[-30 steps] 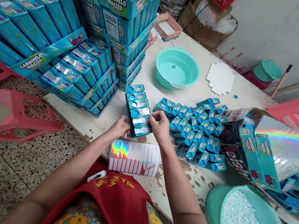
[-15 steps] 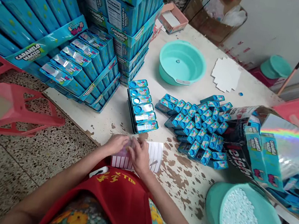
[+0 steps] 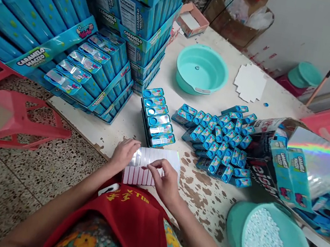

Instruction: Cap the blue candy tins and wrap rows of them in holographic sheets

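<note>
A white sheet of stickers (image 3: pixel 159 155), divided into narrow strips, lies on the table in front of me, its lower part showing pinkish lines. At the sheet's upper left edge is my left hand (image 3: pixel 124 154), its fingers bent together and holding the sheet. Over the sheet's middle, my right hand (image 3: pixel 166 179) has thumb and forefinger pinched on what looks like a clear sticker; its outline is faint. Just beyond the hands stands a row of blue candy boxes (image 3: pixel 157 118), packed side by side, some with a shiny strip across the top.
Many blue boxes (image 3: pixel 221 143) stand right of the row. Display cartons (image 3: pixel 133 12) are stacked at left. A turquoise basin (image 3: pixel 201 70) sits behind; a tilted turquoise tub (image 3: pixel 239 228) with small white pieces is at right, beside an opened carton (image 3: pixel 261 173). Pink stools (image 3: pixel 14 115) flank the table.
My right hand has drawn back to the right from my left hand, its fingers now pinched. My left hand has shifted slightly left and up, uncovering more of the sheet.
</note>
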The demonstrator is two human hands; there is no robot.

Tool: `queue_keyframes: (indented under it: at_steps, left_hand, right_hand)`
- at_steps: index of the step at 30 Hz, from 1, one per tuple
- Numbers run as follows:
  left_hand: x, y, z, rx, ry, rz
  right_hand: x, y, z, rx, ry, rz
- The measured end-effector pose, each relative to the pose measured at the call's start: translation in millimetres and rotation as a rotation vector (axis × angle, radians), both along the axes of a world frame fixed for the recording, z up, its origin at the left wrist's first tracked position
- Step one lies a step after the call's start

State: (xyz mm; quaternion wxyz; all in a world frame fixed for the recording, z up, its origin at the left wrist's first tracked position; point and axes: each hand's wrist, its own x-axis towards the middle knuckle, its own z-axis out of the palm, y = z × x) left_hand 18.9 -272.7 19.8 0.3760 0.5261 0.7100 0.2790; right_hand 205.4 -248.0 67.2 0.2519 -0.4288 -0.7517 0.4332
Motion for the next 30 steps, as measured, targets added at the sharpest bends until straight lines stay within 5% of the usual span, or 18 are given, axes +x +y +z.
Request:
queue_keyframes:
  at_steps: [2,5,9,17,24,30]
  left_hand:
    - [1,-3,34.1,0.085,-0.228,-0.020]
    - [7,-1,72.2,0.000,-0.377,-0.183]
    - [7,18,85.3,-0.106,-0.374,-0.113]
    - [-30,85,58.9,-0.034,-0.490,-0.020]
    - [-18,97,15.9,-0.067,-0.715,0.119]
    - [-20,80,-17.4,-0.065,-0.180,0.250]
  right_hand:
    - [-3,10,28.4,-0.047,0.084,-0.048]
    - [-9,22,51.9,-0.071,0.142,-0.079]
    - [-26,46,48.3,0.057,0.145,-0.200]
    - [-62,118,10.7,0.182,0.022,-0.385]
    - [-59,132,-2.4,0.123,-0.107,-0.361]
    - [-51,149,-3.1,-0.010,0.018,-0.363]
